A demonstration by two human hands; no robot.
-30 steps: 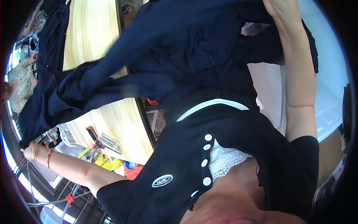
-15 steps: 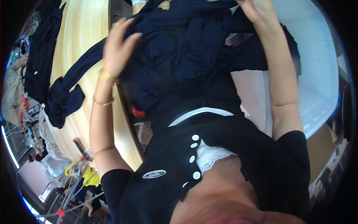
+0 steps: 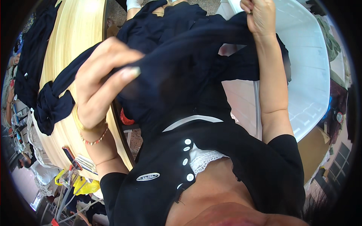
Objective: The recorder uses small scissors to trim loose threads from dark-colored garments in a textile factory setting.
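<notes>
The left hand point(image 3: 102, 81) is raised close to the camera, its fingers curled and pinching a fold of the dark navy garment point(image 3: 181, 64) between thumb and fingertips. The right hand point(image 3: 260, 15) is held up farther out, closed in a fist on the garment's upper edge. The garment hangs spread between both hands in front of the person's chest, one end trailing left to a knotted bunch point(image 3: 52, 105) that lies on the wooden desk point(image 3: 75, 34). More dark cloth point(image 3: 26, 60) lies along the desk's far left edge. A white plastic tub point(image 3: 313, 75) stands to the right, behind the right forearm.
</notes>
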